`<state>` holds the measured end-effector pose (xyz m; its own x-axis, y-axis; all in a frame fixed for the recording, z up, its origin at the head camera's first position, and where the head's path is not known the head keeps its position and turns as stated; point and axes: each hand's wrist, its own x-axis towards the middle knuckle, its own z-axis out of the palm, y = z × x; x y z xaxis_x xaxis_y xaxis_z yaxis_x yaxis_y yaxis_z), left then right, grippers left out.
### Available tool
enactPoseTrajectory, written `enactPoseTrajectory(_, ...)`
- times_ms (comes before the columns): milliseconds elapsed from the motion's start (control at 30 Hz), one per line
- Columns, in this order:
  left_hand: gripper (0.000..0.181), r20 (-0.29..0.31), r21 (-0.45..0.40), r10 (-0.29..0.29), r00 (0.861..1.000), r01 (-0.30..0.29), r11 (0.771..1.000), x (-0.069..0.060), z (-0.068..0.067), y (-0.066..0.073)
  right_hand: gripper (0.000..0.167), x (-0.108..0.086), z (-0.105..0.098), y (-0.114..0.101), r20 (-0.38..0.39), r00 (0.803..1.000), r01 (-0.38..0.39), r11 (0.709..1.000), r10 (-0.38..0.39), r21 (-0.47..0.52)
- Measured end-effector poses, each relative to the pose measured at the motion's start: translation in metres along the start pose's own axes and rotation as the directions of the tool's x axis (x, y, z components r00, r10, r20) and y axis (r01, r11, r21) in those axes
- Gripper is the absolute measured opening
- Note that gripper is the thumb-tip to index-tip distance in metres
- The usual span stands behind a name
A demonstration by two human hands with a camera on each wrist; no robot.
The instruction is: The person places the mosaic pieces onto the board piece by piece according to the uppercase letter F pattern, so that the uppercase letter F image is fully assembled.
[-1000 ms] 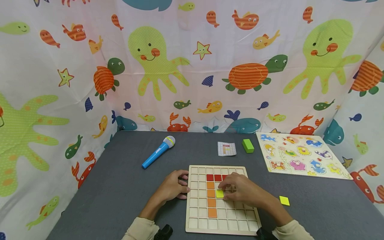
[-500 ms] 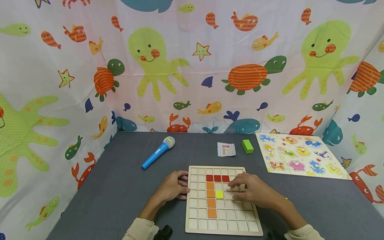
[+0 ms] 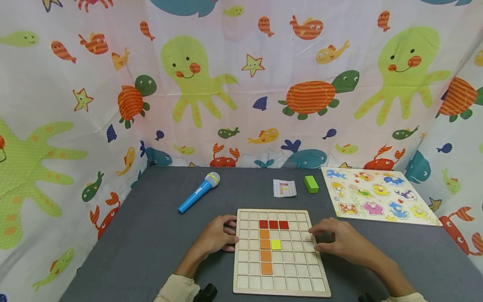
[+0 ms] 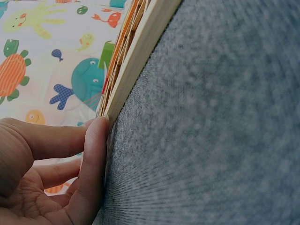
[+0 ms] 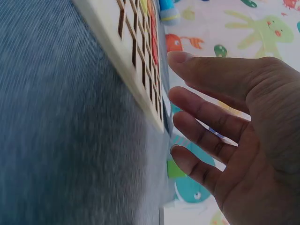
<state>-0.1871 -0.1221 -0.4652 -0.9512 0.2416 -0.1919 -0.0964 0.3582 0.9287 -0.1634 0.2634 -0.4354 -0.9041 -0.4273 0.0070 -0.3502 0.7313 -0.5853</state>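
A wooden grid board (image 3: 298,284) lies on the table. It bears a row of red tiles (image 3: 273,225), a column of orange tiles (image 3: 266,256) and a single yellow tile (image 3: 276,244). My left hand (image 3: 216,235) rests against the board's left edge, its thumb and fingertips touching the rim (image 4: 136,61). Beside the right edge hovers my right hand (image 3: 341,239), fingers loosely bent and apart. Nothing lies between the thumb and fingers (image 5: 199,101) in the right wrist view.
Behind the board lie a blue toy microphone (image 3: 198,193), a small printed grid card (image 3: 284,188) and a green block (image 3: 311,184). An animal puzzle board (image 3: 381,197) sits at the back right. A printed sea-animal curtain (image 3: 230,92) rises behind the table (image 3: 151,235).
My right hand has let go of the yellow tile and moved right, off the grid. A second yellow tile on the table is now hidden behind my right arm. The left hand stays.
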Motion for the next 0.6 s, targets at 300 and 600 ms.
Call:
enactPoseTrajectory(300, 0.067, 0.002, -0.014, 0.001, 1.0, -0.001, 1.0, 0.0, 0.0, 0.0, 0.043, -0.022, -0.013, 0.022, -0.014, 1.0, -0.021, 0.999, 0.021, -0.036)
enactPoseTrajectory(600, 0.067, -0.002, -0.006, 0.0, 1.0, 0.0, 1.0, 0.0, 0.0, 0.0, 0.045, -0.045, -0.021, 0.046, -0.024, 0.997, -0.071, 0.995, 0.069, -0.071)
